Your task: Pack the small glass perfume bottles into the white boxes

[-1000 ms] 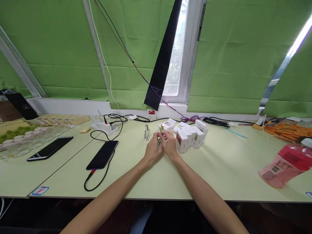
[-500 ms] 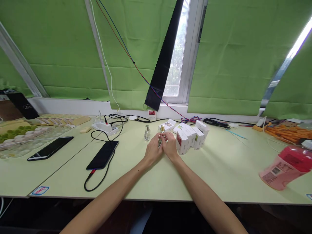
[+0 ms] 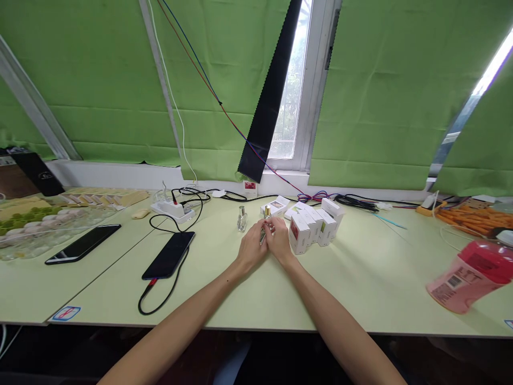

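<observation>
1. head view: your left hand (image 3: pixel 250 244) grasps a small glass bottle (image 3: pixel 262 235) at the clock's centre, mostly hidden; whether your right hand (image 3: pixel 280 240) grips it too, you cannot tell.
2. a gold cap (image 3: pixel 267 212) shows at twelve o'clock; you cannot tell which bottle it tops.
3. you see a barcode (image 3: pixel 454 281) on the pink container (image 3: pixel 465 294) at three o'clock, cut off by the frame; print on the white boxes (image 3: pixel 297 241) is too small to read.
4. those boxes crowd your right hand at three; a clear bottle (image 3: pixel 241 220) stands at ten, a phone (image 3: pixel 168 255) lies at nine.
</observation>
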The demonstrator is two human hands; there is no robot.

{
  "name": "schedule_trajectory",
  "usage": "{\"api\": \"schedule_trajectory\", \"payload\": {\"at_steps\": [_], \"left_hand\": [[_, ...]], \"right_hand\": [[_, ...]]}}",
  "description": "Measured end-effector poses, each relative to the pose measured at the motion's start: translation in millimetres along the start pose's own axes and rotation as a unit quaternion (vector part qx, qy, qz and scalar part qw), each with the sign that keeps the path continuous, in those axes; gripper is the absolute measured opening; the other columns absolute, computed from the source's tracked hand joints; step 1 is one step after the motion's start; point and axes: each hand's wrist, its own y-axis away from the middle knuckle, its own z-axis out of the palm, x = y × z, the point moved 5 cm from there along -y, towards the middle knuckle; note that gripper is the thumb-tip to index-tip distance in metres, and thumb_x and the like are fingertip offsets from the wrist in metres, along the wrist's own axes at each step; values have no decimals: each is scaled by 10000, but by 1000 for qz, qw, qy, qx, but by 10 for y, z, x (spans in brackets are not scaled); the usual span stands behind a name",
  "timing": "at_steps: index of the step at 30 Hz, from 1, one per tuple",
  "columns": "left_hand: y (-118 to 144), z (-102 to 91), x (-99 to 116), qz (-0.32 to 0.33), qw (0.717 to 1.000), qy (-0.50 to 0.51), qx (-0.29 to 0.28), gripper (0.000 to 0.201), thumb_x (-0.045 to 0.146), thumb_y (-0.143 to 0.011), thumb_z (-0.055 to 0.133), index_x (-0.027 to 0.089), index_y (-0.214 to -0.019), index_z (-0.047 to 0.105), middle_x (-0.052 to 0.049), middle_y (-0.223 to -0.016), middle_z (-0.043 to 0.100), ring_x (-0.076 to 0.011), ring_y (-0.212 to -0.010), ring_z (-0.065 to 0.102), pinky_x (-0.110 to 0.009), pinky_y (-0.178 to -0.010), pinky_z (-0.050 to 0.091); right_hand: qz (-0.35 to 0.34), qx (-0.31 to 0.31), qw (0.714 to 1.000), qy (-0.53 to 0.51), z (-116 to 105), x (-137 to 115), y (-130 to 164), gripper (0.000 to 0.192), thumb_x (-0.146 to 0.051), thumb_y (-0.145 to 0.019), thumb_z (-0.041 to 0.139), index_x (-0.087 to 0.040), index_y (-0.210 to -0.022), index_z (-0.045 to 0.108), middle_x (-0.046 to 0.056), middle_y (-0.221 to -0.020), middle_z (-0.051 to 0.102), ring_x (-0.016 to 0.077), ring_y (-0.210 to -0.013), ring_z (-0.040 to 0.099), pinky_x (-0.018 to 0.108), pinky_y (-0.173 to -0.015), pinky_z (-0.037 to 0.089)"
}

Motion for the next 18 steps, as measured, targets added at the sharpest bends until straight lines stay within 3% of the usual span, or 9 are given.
{"api": "schedule_trajectory", "payload": {"at_steps": [18], "left_hand": [[22, 26, -15, -11, 1000, -11, -11, 439, 208, -923, 484, 216, -1362, 482, -107, -1274, 697, -267, -1077, 694, -386, -847, 554]], "right_hand": [[3, 9, 1000, -15, -2, -11, -24, 152, -169, -907, 520, -228, -798, 609, 61, -874, 650, 236, -889, 600, 346, -753, 514]]}}
